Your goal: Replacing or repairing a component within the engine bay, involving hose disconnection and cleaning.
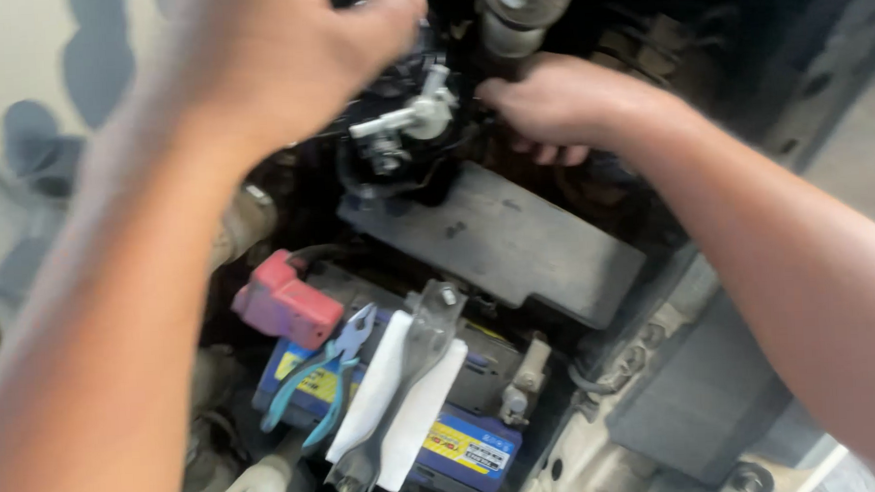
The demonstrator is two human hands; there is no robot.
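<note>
While both hands work deep in the engine bay, the left hand [292,56] clamps a black fitting [403,129], right hand [559,108] curled just beside it. Behind both grips, blue-handled pliers [321,384] lie untouched on the battery [456,442]; the fitting looks still mounted.

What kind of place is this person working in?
Most likely the engine bay of a car, perhaps at a repair shop. A car battery with a red terminal cover sits low, pliers lie on it, and both hands reach among hoses and black engine parts.

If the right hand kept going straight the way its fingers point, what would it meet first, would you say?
Most likely the black part with the pale metal fitting, just left of the right hand; motion blur makes depth uncertain.
</note>
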